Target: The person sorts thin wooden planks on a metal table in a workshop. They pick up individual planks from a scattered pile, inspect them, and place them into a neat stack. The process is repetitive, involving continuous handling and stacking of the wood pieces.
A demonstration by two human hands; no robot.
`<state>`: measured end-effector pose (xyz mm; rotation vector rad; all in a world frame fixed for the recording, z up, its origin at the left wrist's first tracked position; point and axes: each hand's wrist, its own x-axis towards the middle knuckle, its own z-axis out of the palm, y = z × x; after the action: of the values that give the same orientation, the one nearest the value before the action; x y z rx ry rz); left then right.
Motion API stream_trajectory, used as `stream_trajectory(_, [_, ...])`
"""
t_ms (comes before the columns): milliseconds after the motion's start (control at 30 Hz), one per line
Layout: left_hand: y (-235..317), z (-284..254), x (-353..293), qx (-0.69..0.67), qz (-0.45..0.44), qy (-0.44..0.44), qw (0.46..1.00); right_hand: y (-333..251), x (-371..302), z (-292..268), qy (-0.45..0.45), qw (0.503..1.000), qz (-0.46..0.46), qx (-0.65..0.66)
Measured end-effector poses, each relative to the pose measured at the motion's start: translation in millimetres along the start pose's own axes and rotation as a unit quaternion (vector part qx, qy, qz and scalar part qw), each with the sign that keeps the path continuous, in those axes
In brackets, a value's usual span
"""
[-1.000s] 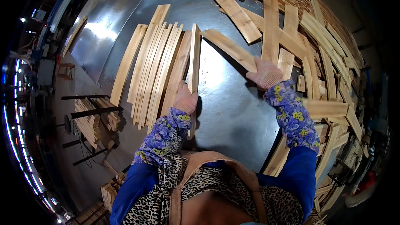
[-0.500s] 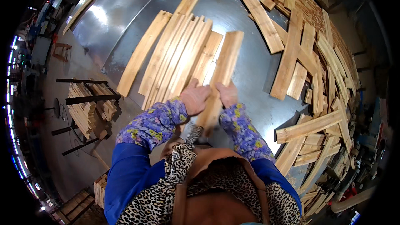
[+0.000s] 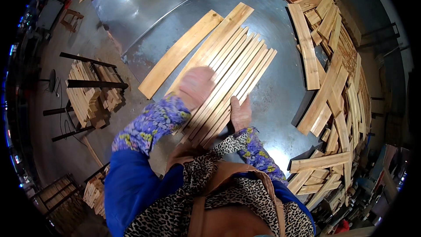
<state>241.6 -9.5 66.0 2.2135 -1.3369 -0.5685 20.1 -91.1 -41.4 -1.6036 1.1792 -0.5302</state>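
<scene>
Several narrow wooden boards [image 3: 239, 70], stood on edge side by side, form a tight slanting row on the metal table in front of me. My left hand [image 3: 197, 87] is over the left side of this row, its fingers smeared by motion. At the row's right side, my right hand [image 3: 241, 112] grips the outermost board, its thumb against the wood and its other fingers partly hidden. A wider board lying flat [image 3: 237, 15] borders the row on the left. Further left, a separate flat board [image 3: 182, 52] lies at a similar slant.
A jumbled heap of boards [image 3: 326, 92] covers the table's right side. The bare metal tabletop [image 3: 274, 26] shows between heap and row. At left, a dark metal rack [image 3: 96, 83] holds stacked boards on the floor. A small wooden stool [image 3: 71, 19] stands beyond it.
The board between my hands has joined the row, which now sits closer together and further right in view. My left hand has moved left onto the row; my right hand is at its right side.
</scene>
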Motion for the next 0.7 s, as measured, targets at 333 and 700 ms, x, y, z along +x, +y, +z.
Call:
stream_trajectory(333, [-103, 20, -18, -0.024, -0.205, 0.05, 0.977, -13, 254, -202, 0.15, 0.783, -0.034, -0.603])
stream_trajectory(700, [-117, -1, 10, -0.016, -0.275, -0.073, 0.959, -46, 235, -104, 0.039, 0.852, -0.047, -0.519])
